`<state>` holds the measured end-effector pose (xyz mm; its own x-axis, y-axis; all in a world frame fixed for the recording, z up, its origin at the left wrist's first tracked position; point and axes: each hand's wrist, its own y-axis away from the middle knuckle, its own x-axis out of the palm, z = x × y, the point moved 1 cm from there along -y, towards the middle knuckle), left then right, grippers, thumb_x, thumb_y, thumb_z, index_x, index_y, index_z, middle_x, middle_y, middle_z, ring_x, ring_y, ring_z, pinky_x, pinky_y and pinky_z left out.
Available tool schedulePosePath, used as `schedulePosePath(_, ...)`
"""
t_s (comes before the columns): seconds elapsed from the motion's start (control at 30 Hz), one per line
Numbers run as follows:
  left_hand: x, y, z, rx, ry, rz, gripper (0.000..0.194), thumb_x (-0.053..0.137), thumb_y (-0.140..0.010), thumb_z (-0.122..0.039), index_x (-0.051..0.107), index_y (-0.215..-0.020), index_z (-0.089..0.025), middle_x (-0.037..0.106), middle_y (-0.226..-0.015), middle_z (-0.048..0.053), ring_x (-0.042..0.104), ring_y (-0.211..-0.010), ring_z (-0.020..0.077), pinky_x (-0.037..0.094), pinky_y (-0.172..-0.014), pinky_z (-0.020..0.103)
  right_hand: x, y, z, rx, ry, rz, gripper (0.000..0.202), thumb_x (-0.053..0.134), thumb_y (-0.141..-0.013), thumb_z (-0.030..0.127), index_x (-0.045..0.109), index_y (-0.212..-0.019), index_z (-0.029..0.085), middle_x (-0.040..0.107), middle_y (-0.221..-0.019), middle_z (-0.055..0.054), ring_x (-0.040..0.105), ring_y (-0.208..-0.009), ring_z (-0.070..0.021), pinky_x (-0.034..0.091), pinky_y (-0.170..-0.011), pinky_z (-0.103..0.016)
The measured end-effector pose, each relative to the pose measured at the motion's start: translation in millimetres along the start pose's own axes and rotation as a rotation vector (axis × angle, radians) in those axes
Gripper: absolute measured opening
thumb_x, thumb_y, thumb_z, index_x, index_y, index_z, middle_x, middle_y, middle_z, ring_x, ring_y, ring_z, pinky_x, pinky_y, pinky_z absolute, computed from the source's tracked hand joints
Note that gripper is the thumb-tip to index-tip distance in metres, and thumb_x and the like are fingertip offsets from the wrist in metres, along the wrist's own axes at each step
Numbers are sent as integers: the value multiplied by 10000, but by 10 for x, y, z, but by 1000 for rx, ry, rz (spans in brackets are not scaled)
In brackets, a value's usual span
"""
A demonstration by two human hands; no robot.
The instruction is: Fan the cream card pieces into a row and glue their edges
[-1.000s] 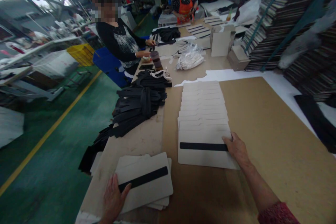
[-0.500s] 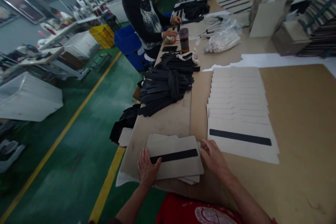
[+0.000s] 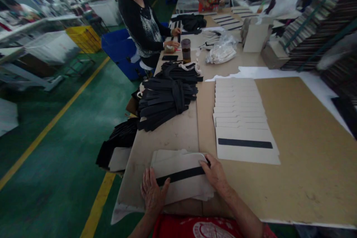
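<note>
A small stack of pale boards lies at the table's near edge, a black strip across its top board. My left hand rests on the stack's left end with its fingers spread, the thumb by the strip's end. At the right end, my right hand grips the top board's far corner between thumb and fingers; that corner looks slightly raised. To the right, overlapping pale boards form a long row, and the nearest one bears a black strip.
Bundles of black strips lie on the table's left side. Beyond are a phone, a brown cup and a plastic bag. A person works at the left edge. Tied stacks stand far right.
My right hand has moved from beside the stack onto the top board's corner and taken hold of it. My left hand stays on the stack. The view has shifted.
</note>
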<state>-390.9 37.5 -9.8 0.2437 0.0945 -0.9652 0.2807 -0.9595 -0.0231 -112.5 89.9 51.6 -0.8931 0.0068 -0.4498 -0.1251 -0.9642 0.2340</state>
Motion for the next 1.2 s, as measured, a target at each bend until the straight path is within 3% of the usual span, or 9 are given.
schedulePosePath(0.13, 22, -45, 90, -31, 43, 33, 882, 399, -866, -604, 176, -1523, -60, 307, -1546, 252, 244, -1462, 364, 236, -1153, 584, -197, 39, -27, 57, -149, 11, 217, 536, -821, 402, 652, -858, 222, 703, -771, -8, 639, -761, -202, 504, -726, -302)
schedulePosePath(0.23, 27, -83, 103, -50, 66, 54, 881, 349, -860, -609, 172, -1521, -53, 309, -1543, 250, 233, -1468, 367, 230, -1157, 586, -717, 11, -230, 112, -245, -81, 317, 539, -826, 482, 653, -910, 198, 727, -835, -26, 657, -813, -216, 524, -719, -308)
schedulePosePath(0.4, 12, -96, 62, -37, 14, 18, 845, 368, -852, -572, 195, -1530, -99, 311, -1551, 238, 218, -1474, 376, 255, -1127, 625, -1782, -115, -819, 211, -277, -290, 454, 579, -779, 548, 647, -1028, 175, 742, -877, -59, 676, -827, -248, 542, -735, -357)
schedulePosePath(0.57, 21, -131, 96, 24, -39, 72, 822, 526, -772, -497, 287, -1519, -250, 379, -1534, 182, 249, -1465, 381, 284, -1092, 646, -2314, -370, -1194, 227, -157, -383, 402, 638, -700, 486, 679, -954, 177, 746, -889, -63, 668, -857, -248, 517, -811, -357)
schedulePosePath(0.7, -2, -138, 47, -29, -63, 51, 888, 615, -691, -539, 342, -1499, -294, 352, -1557, 159, 272, -1448, 414, 307, -1075, 653, -2415, -514, -1326, 238, -26, -397, 331, 604, -711, 440, 673, -921, 192, 737, -869, -49, 657, -823, -227, 503, -805, -342)
schedulePosePath(0.9, 44, -143, 47, -60, -54, 28, 902, 530, -752, -505, 193, -1552, -263, 362, -1552, 163, 275, -1457, 379, 316, -1096, 623, -2480, -602, -1475, 256, 202, -466, 299, 584, -736, 419, 660, -931, 205, 700, -804, -48, 631, -759, -223, 495, -763, -350)
schedulePosePath(1.03, 18, -116, 30, -59, -63, 36, 841, 512, -803, -494, 193, -1550, -278, 383, -1544, 142, 262, -1467, 352, 290, -1121, 604, -2481, -539, -1384, 173, 350, -571, 421, 578, -758, 439, 636, -1068, 160, 668, -1036, -153, 585, -1003, -310, 449, -919, -474)
schedulePosePath(1.13, -65, -57, -43, -25, -37, 36, 806, 452, -865, -522, 222, -1538, -143, 321, -1559, 215, 225, -1478, 351, 259, -1145, 583, -2193, -429, -1156, 63, 409, -602, 480, 535, -801, 445, 609, -1138, 111, 584, -1201, -234, 485, -1173, -377, 342, -1030, -574)
schedulePosePath(1.2, -98, -33, -73, -16, -10, 36, 774, 405, -899, -511, 239, -1518, -77, 308, -1556, 240, 220, -1479, 344, 236, -1159, 579, -1787, -325, -939, -51, 376, -479, 438, 499, -844, 436, 613, -1139, 133, 601, -1147, -195, 548, -1078, -327, 402, -1002, -523)
